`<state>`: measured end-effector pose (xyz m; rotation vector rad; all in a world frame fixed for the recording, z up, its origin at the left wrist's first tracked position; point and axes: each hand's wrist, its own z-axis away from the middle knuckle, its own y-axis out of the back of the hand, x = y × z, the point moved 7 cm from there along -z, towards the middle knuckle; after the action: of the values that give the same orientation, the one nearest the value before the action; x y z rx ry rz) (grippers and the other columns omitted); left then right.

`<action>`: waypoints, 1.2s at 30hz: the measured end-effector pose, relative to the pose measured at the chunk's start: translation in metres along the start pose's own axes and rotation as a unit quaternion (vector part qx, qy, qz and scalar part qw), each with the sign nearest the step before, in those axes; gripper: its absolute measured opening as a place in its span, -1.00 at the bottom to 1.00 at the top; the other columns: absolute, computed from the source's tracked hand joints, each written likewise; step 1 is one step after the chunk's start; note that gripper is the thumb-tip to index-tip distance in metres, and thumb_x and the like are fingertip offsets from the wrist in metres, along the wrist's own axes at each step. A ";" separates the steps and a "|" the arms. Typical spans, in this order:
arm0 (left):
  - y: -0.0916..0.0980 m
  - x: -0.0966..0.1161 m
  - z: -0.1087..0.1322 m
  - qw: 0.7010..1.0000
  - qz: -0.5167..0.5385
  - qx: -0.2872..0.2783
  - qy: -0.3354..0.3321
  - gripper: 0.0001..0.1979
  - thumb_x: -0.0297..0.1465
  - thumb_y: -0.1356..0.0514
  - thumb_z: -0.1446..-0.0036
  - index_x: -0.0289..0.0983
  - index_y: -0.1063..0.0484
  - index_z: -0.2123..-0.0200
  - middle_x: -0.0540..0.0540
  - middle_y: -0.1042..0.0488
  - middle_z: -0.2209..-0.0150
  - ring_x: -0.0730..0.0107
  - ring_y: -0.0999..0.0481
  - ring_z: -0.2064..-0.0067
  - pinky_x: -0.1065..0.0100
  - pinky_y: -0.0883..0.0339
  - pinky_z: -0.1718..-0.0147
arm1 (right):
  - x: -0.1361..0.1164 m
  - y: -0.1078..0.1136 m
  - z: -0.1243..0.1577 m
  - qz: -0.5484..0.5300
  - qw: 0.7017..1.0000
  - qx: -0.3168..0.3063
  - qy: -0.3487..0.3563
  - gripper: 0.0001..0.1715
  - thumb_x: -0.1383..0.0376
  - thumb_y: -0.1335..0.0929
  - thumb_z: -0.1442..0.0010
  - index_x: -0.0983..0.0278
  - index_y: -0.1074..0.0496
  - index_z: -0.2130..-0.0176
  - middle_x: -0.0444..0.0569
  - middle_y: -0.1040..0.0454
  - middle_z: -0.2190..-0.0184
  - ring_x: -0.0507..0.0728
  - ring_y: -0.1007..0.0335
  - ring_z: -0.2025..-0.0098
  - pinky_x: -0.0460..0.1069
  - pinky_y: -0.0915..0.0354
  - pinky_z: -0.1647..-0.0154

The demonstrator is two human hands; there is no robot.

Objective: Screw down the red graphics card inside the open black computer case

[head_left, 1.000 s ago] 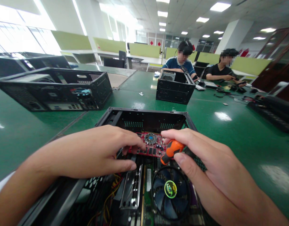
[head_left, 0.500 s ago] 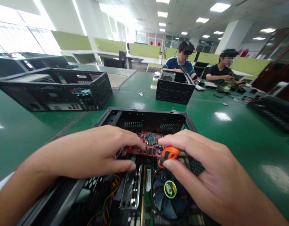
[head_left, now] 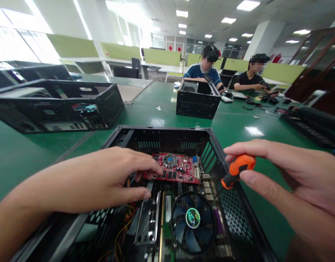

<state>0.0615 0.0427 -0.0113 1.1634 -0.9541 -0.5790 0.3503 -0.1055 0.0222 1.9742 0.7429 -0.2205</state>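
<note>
1. Your open computer case [head_left: 236,211] lies before you on a green table [head_left: 140,118], its inside facing up.
2. Your left hand [head_left: 121,173] reaches in across the case's left edge. The fingers are bent and close together, the thumb held apart from them, with nothing pinched between. The fingertips are at the near left corner of a red circuit card [head_left: 184,163]; from this angle it is hard to say whether they press on it or hover.
3. That card sits inside the case toward its far edge, with a small round fan on top and a white connector at its right end.
4. Your right hand [head_left: 287,182] is at the case's right edge, pinching the orange-and-black handle of a screwdriver [head_left: 241,167] between thumb and fingers, above the rim and well apart from the card.
5. Nearer you in the case, a large black fan [head_left: 193,218] has a shiny label at its hub; left of it is a metal plate [head_left: 148,222].
6. Beyond the case's far edge, two people sit along the table near another black case [head_left: 197,103].
</note>
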 end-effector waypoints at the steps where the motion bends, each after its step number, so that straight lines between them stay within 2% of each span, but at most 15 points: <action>1: -0.001 -0.002 0.000 1.000 -0.007 0.003 -0.004 -0.70 -0.12 -0.38 -0.56 0.08 -0.87 -0.19 -0.01 -0.95 -0.14 -0.01 -0.93 -0.07 0.20 -0.72 -0.07 | 0.001 0.000 0.000 0.005 1.000 -0.012 0.000 -0.66 0.17 -0.46 -0.80 -0.17 -0.76 -0.38 -0.19 -0.97 -0.11 0.27 -0.98 0.05 0.07 -0.86 -0.10; 3: -0.003 -0.007 0.001 1.000 -0.016 0.013 -0.021 -0.66 -0.08 -0.40 -0.57 0.11 -0.85 -0.29 0.01 -0.95 -0.14 0.00 -0.94 -0.06 0.20 -0.74 -0.11 | -0.002 -0.001 -0.002 0.010 1.000 -0.011 0.015 -0.62 0.23 -0.41 -0.80 -0.14 -0.77 -0.35 -0.18 -0.97 -0.14 0.27 -0.99 -0.01 0.06 -0.85 -0.11; 6: -0.009 -0.021 0.005 0.998 -0.030 0.033 -0.046 -0.62 0.03 -0.44 -0.62 0.16 -0.82 -0.35 0.06 -0.96 -0.17 0.01 -0.94 -0.07 0.23 -0.74 -0.09 | -0.007 -0.006 -0.010 0.013 0.999 -0.005 0.030 -0.59 0.28 -0.43 -0.73 -0.03 -0.84 -0.31 -0.04 -0.98 -0.13 0.38 -1.00 -0.11 0.14 -0.87 -0.15; 9: -0.015 -0.034 0.009 0.997 -0.037 0.045 -0.053 -0.58 0.08 -0.45 -0.62 0.19 -0.80 -0.40 0.07 -0.95 -0.21 0.01 -0.94 -0.09 0.23 -0.74 -0.12 | -0.003 -0.011 -0.013 0.022 0.999 -0.016 0.019 -0.58 0.18 -0.56 -0.63 -0.01 -0.85 -0.37 0.05 -0.97 -0.05 0.50 -0.97 -0.18 0.25 -0.88 -0.18; 12: -0.017 -0.037 0.011 0.997 -0.035 0.043 -0.055 -0.58 0.10 -0.43 -0.64 0.20 -0.80 -0.40 0.06 -0.95 -0.22 0.00 -0.93 -0.10 0.21 -0.75 -0.12 | 0.002 -0.014 -0.011 0.023 0.999 -0.023 0.019 -0.52 0.10 -0.62 -0.58 0.00 -0.84 -0.40 0.08 -0.97 -0.05 0.53 -0.96 -0.22 0.28 -0.87 -0.23; 19: -0.011 -0.025 0.007 0.997 -0.029 0.049 -0.055 -0.63 0.05 -0.41 -0.64 0.19 -0.81 -0.35 0.07 -0.95 -0.18 0.01 -0.95 -0.07 0.20 -0.76 -0.11 | -0.003 -0.017 -0.017 0.020 0.999 -0.033 0.029 -0.58 0.15 -0.60 -0.59 0.05 -0.85 -0.35 0.09 -0.98 -0.09 0.49 -0.96 -0.20 0.26 -0.85 -0.24; 21: -0.009 -0.019 0.004 0.998 -0.024 0.037 -0.052 -0.65 0.00 -0.42 -0.61 0.19 -0.82 -0.33 0.07 -0.96 -0.15 0.02 -0.95 -0.04 0.21 -0.77 -0.07 | -0.008 -0.017 -0.021 0.015 0.998 -0.045 0.043 -0.65 0.24 -0.51 -0.66 0.08 -0.84 -0.30 0.07 -0.99 -0.12 0.40 -0.99 -0.16 0.18 -0.84 -0.22; 24: -0.005 -0.014 0.002 0.999 -0.018 0.025 -0.036 -0.68 -0.05 -0.40 -0.58 0.18 -0.85 -0.27 0.06 -0.96 -0.11 0.00 -0.95 -0.02 0.20 -0.78 -0.05 | -0.015 -0.016 -0.024 0.016 0.995 -0.067 0.073 -0.60 0.38 -0.36 -0.72 0.13 -0.80 -0.22 -0.04 -1.00 -0.14 0.19 -1.01 -0.07 -0.01 -0.81 -0.14; 27: -0.005 -0.013 0.001 0.999 -0.020 0.021 -0.017 -0.65 -0.04 -0.40 -0.55 0.20 -0.86 -0.28 0.06 -0.96 -0.12 -0.02 -0.96 -0.05 0.18 -0.80 -0.07 | -0.015 -0.013 -0.023 0.024 0.995 -0.063 0.075 -0.62 0.38 -0.35 -0.73 0.12 -0.77 -0.19 -0.11 -1.00 -0.13 0.11 -1.01 -0.06 -0.09 -0.78 -0.10; 32: -0.007 -0.014 0.001 1.000 -0.014 0.016 -0.003 -0.62 -0.07 -0.38 -0.52 0.16 -0.86 -0.28 0.03 -0.96 -0.12 -0.01 -0.94 -0.06 0.19 -0.80 -0.11 | -0.014 -0.014 -0.022 0.026 0.995 -0.066 0.070 -0.64 0.37 -0.35 -0.74 0.12 -0.76 -0.19 -0.08 -0.99 -0.13 0.14 -1.01 -0.06 -0.07 -0.79 -0.04; 36: -0.003 -0.007 0.000 0.999 -0.015 0.027 -0.032 -0.63 -0.11 -0.37 -0.54 0.12 -0.85 -0.29 -0.01 -0.96 -0.11 -0.03 -0.94 -0.03 0.18 -0.79 -0.07 | -0.016 -0.017 -0.023 0.027 0.995 -0.071 0.071 -0.63 0.38 -0.36 -0.73 0.17 -0.78 -0.21 0.00 -1.00 -0.13 0.20 -1.03 -0.08 0.01 -0.82 -0.09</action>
<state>0.0581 0.0476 -0.0168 1.2155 -1.0134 -0.6207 0.3241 -0.0868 0.0285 1.8850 0.7741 0.0053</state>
